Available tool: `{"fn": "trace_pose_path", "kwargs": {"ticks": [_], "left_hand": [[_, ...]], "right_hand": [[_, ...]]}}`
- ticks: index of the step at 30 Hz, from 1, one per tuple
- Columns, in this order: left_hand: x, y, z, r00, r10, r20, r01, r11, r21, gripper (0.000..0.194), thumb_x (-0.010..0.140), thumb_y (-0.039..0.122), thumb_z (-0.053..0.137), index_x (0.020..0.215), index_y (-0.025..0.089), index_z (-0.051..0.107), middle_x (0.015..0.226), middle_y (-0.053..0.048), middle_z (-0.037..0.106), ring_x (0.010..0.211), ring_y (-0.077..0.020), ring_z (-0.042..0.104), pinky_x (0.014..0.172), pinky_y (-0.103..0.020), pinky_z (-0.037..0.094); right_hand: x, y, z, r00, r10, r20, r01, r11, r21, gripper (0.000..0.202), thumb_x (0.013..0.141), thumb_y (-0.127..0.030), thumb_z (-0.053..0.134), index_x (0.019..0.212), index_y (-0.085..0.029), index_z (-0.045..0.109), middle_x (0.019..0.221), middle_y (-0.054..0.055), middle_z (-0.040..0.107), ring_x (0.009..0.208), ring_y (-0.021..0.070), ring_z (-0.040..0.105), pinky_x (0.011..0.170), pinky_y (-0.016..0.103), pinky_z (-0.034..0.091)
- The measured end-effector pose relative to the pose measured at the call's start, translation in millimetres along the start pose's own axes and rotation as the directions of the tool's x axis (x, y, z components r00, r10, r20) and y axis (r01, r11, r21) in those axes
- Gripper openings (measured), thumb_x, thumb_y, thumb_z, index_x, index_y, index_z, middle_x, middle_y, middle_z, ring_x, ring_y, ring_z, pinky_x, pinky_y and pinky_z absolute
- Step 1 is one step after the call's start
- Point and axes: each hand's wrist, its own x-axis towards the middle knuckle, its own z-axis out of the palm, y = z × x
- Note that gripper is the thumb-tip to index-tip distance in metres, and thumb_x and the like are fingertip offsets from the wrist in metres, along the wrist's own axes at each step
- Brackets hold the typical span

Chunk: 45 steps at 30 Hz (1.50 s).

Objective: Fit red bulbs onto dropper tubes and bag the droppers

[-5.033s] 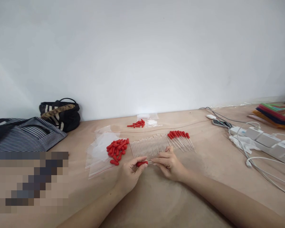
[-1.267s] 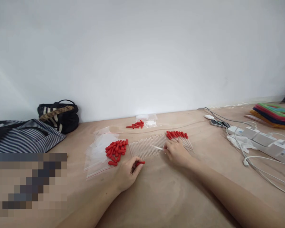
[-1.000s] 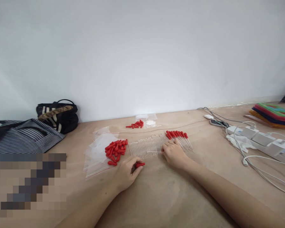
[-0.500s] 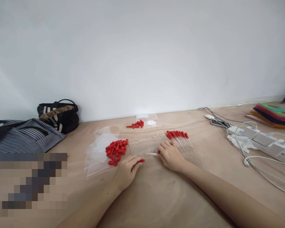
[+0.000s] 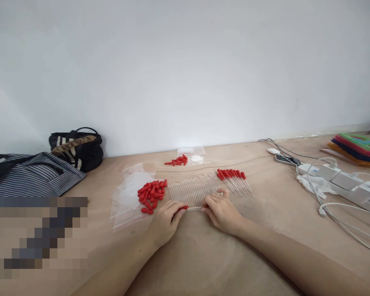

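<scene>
My left hand (image 5: 168,218) is closed around a red rubber dropper bulb (image 5: 183,207), its open end pointing right. My right hand (image 5: 221,211) pinches a clear glass dropper tube (image 5: 195,208), whose left end meets the mouth of the bulb; how far it sits inside cannot be seen. Behind my hands lies a row of bare glass tubes (image 5: 193,188). To the right of that row rest several droppers with red bulbs fitted (image 5: 231,177). A pile of loose red bulbs (image 5: 152,194) is left of the tubes, beside my left hand.
Clear zip bags (image 5: 125,205) lie under and left of the bulb pile. Smaller red bulbs (image 5: 179,160) and thin tubes (image 5: 196,159) sit farther back. At right are a power strip with chargers (image 5: 342,181), cables and coloured sheets (image 5: 357,150). Bags (image 5: 33,176) stand at left.
My right hand has brought the glass tube slightly down and left, to the bulb's mouth; before, a gap lay between them. My left hand has stayed almost still with the bulb.
</scene>
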Motion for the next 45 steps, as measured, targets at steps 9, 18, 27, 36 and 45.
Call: {"fn": "trace_pose_path", "kwargs": {"ticks": [9,18,27,36,45], "left_hand": [[-2,-2,0.5,0.999,-0.034,-0.021,0.033,0.999,-0.043,0.015,0.084,0.018,0.045,0.092,0.02,0.058,0.087,-0.002,0.065,0.081,-0.0147,0.06,0.072,-0.025,0.046],[0,-1,0.8,0.999,-0.014,-0.04,0.011,0.995,-0.096,0.017,0.085,0.017,0.043,0.091,0.02,0.058,0.084,-0.002,0.063,0.08,-0.0147,0.059,0.071,-0.026,0.046],[-4,-4,8.5,0.97,-0.224,-0.093,0.194,0.947,-0.255,0.018,0.081,0.025,0.05,0.091,0.019,0.064,0.086,-0.003,0.067,0.081,-0.0163,0.061,0.072,-0.027,0.048],[-5,-5,13.5,0.921,-0.389,-0.004,0.345,0.821,-0.454,0.021,0.072,0.029,0.059,0.086,0.016,0.067,0.078,-0.005,0.07,0.071,-0.018,0.063,0.065,-0.027,0.051],[-6,-1,13.1,0.92,-0.388,0.059,0.368,0.8,-0.474,0.022,0.071,0.027,0.061,0.089,0.015,0.063,0.078,-0.004,0.069,0.071,-0.0176,0.064,0.066,-0.029,0.052]], "right_hand": [[0,0,-2,1.0,0.009,0.001,-0.009,0.999,0.039,0.009,0.082,-0.013,0.04,0.077,-0.017,0.047,0.072,-0.001,0.061,0.067,0.0129,0.053,0.083,0.034,0.017],[-2,-2,-1,0.999,-0.051,-0.014,0.051,0.997,0.058,0.017,0.083,-0.012,0.037,0.085,-0.019,0.053,0.075,0.0,0.061,0.068,0.0122,0.052,0.082,0.034,0.017],[-3,-11,2,0.989,-0.093,-0.118,0.109,0.984,0.139,0.019,0.085,-0.016,0.038,0.088,-0.017,0.056,0.071,0.0,0.059,0.063,0.0103,0.049,0.076,0.031,0.021],[-3,-7,0,0.983,-0.16,-0.089,0.169,0.98,0.101,0.024,0.081,-0.011,0.039,0.089,-0.018,0.06,0.068,-0.001,0.058,0.061,0.0096,0.047,0.073,0.031,0.02],[0,-6,-5,0.972,-0.225,-0.074,0.227,0.974,0.019,0.025,0.077,-0.008,0.036,0.07,-0.016,0.059,0.06,-0.001,0.052,0.057,0.0093,0.042,0.07,0.031,0.019]]}}
